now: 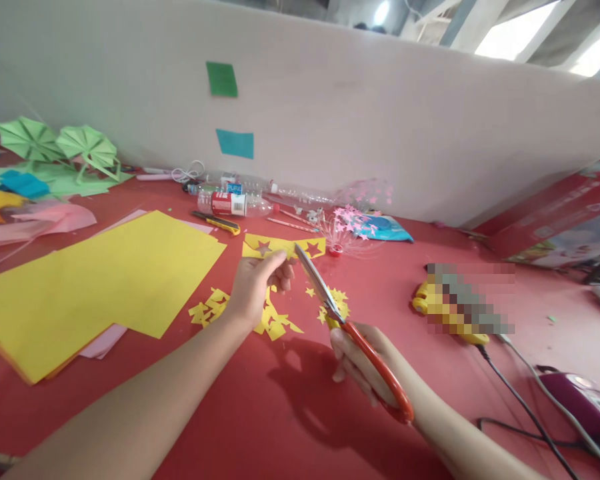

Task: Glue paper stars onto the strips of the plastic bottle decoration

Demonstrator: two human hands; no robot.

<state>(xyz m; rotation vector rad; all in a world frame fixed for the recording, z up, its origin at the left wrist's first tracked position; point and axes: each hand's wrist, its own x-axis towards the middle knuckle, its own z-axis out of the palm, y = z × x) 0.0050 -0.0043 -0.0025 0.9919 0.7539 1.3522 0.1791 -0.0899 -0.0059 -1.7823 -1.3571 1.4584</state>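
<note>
Left hand (255, 287) reaches forward, grip pinched on yellow strip (284, 243); right hand (363, 367) slants red-handled scissors (351, 332) forward-left, grip closed round them.

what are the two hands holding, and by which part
Left hand: the yellow strip, by its near edge. Right hand: the scissors, by the red handles.

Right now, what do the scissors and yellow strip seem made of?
Scissors: blades look like steel, grey and shiny; handles probably glossy plastic, smooth and orange-red. Yellow strip: likely matte paper or thin card, with crisp star-shaped cutouts.
</note>
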